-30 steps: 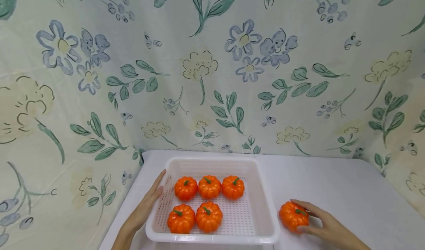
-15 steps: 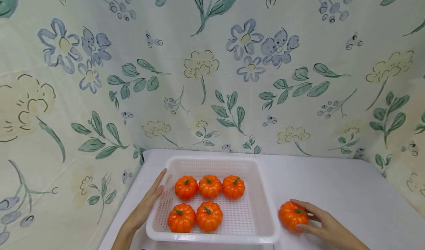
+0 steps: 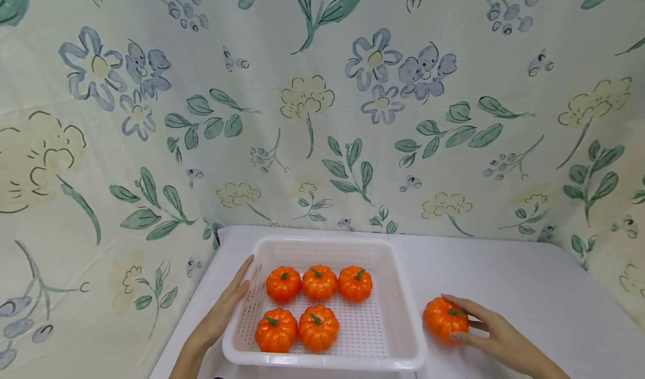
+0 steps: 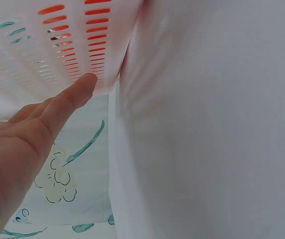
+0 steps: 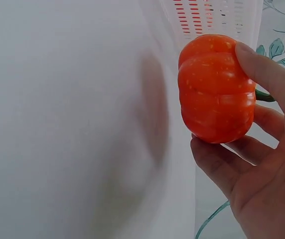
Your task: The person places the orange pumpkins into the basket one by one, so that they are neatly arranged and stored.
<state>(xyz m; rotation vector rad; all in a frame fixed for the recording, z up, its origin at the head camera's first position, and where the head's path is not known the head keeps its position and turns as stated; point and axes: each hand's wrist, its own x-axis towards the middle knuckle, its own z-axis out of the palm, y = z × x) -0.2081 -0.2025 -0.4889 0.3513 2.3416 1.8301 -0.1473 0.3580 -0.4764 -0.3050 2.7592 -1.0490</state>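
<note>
A small orange toy pumpkin point(image 3: 443, 320) with a green stem is in my right hand point(image 3: 496, 337), to the right of the white basket point(image 3: 408, 334). Thumb and fingers pinch it from opposite sides; in the right wrist view the pumpkin point(image 5: 216, 89) hangs over the white surface, its shadow apart from it. My left hand point(image 3: 221, 312) lies along the basket's left side with straight fingers, a fingertip right at the slotted wall point(image 4: 58, 45). Inside the basket, three pumpkins form a back row point(image 3: 319, 282) and two a front row point(image 3: 318, 328), toward the left.
The basket stands on a white-covered table point(image 3: 504, 284). Behind and at both sides hangs a floral curtain point(image 3: 312, 116). Below the basket's front rim, another pale edge point(image 3: 322, 373) shows at the bottom of the head view.
My right hand has raised the pumpkin slightly from where it was beside the basket. The left hand and the pumpkins in the basket keep their places.
</note>
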